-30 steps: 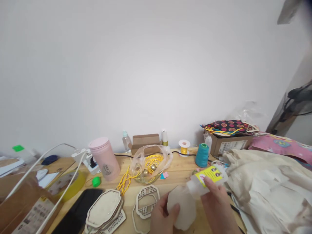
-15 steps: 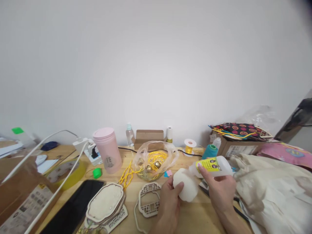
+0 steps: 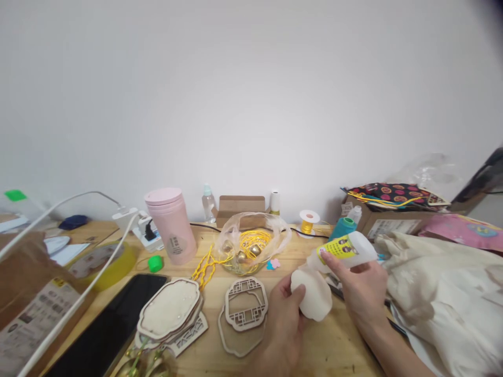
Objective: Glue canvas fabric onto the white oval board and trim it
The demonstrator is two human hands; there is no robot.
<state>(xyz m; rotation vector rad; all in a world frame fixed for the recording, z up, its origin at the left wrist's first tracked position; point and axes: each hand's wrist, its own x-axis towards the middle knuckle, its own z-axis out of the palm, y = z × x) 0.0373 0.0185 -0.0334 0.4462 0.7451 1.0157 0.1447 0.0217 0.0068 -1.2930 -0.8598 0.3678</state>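
Work looks to be mid-step, with 2 things in hand at once. Left hand (image 3: 285, 309) grips a pale scalloped panel (image 3: 314, 298) above the table (image 3: 334, 348), thumb on its face and the other fingers mostly hidden behind. Right hand (image 3: 363, 288) has its fingers wrapped around a bottle (image 3: 360, 250) with a yellow label, tipped so that its narrow end points at the panel's upper edge; whether the 2 touch, I cannot tell. No liquid can be made out on the panel's face, so judging by that, little or nothing has been laid down there.

Near the left hand, a lattice frame (image 3: 247, 318) partly overlaps a thin outline frame (image 3: 239, 355) on the table; both lie apart from the held panel, so nothing is joined to it yet. Farther left sits a stack of similar plates (image 3: 168, 309), with a phone (image 3: 110, 324) beside it.

Light wood shows between many items: a pink cup (image 3: 173, 230), a green cap (image 3: 155, 263), and a clear bag (image 3: 283, 235) of yellow cord and gold bells (image 3: 255, 250). Along the right are a teal thread cone (image 3: 342, 229), a cardboard box (image 3: 393, 225) and crumpled cream cloth (image 3: 440, 298). Behind rises a plain pale wall (image 3: 251, 104).
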